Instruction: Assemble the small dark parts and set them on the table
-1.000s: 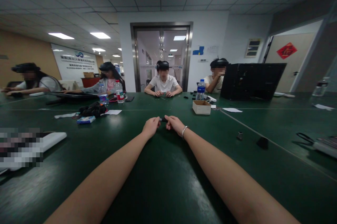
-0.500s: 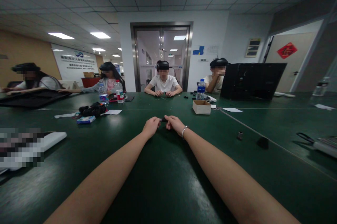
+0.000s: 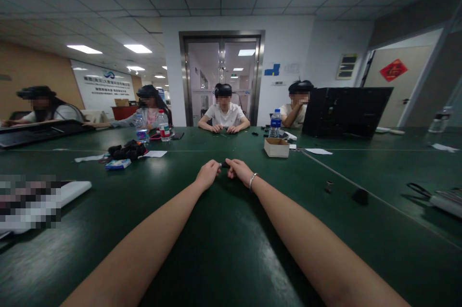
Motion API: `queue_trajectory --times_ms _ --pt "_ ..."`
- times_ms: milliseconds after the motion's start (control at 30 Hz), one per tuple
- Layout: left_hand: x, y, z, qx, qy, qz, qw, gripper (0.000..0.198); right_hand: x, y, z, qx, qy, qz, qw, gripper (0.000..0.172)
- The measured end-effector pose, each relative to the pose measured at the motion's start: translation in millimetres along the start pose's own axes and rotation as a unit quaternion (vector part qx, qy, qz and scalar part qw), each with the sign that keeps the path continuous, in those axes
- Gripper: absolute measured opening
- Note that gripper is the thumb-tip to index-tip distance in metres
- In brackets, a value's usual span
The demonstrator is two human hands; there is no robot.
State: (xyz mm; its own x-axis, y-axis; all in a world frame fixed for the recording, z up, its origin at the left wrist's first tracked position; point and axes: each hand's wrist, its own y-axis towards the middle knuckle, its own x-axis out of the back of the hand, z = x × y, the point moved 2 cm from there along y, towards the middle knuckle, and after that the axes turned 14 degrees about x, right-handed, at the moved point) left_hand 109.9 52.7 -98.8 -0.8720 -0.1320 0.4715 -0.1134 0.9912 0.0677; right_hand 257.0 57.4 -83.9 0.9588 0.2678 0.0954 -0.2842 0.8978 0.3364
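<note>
Over the green table [image 3: 173, 230], both arms reach straight forward and the hands almost meet. Between them is a small dark piece [image 3: 225, 164], too small to name. My right hand [image 3: 238, 170], with a silver bracelet [image 3: 253, 180] at the wrist, is closed on that piece with the thumb on top. My left hand [image 3: 208, 174] is closed in a pinch at the left end, where a bit of something shiny shows at the fingertips. The fingers hide most of what is held.
A small open box [image 3: 276, 148] stands beyond my right hand, near a water bottle [image 3: 275, 123]. Farther right lie a small metal cylinder [image 3: 328, 186] and a dark wedge-shaped piece [image 3: 360, 196]. A black bundle [image 3: 127, 150] and a blue packet [image 3: 118, 164] lie left. Several people sit opposite.
My hands stay almost in place on the small dark piece. At the far left, the large black flat panel near a co-worker has tilted, and its surface looks different.
</note>
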Motion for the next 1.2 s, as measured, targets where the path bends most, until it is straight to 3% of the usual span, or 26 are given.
queue_trajectory --times_ms 233,533,733,1067,1200 --pt "-2.1 5.5 4.6 0.0 0.004 0.0 1.0 0.049 0.2 2.0 -4.3 0.006 0.006 0.001 1.0 0.028" --pt "-1.7 1.6 0.7 0.005 -0.031 0.002 1.0 0.028 0.1 1.0 -1.5 0.001 0.007 0.005 1.0 0.025" --pt "-0.1 -0.6 -1.1 0.001 0.002 -0.01 1.0 0.052 -0.1 1.3 -1.6 0.002 0.005 0.005 1.0 0.026" --pt "-1.5 2.0 1.1 0.008 -0.009 0.0 1.0 0.03 0.7 2.8 -4.8 0.002 0.002 0.006 1.0 0.027" --pt "-1.9 0.0 1.7 0.007 0.003 -0.003 1.0 0.031 1.0 3.4 -6.0 0.004 0.002 0.002 1.0 0.028"
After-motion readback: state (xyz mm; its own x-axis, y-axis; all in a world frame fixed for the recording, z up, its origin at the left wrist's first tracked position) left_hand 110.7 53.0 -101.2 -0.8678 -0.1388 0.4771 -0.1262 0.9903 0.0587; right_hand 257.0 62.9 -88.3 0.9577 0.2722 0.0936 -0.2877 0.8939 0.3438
